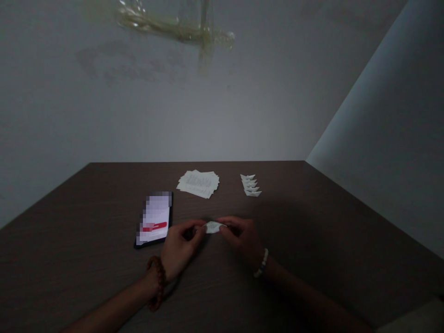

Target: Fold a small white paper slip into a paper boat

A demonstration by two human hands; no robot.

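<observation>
Left hand (182,247) and right hand (241,240) pinch small folded white paper (213,227).

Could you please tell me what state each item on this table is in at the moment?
Left hand: pinching the folded paper's left end.
Right hand: pinching its right end.
Folded paper: held above the table between both hands.
Printed paper sheets: loosely stacked, edges uneven.
Paper boats: folded, in an overlapping row.
Smartphone: lying face up, screen lit.
</observation>
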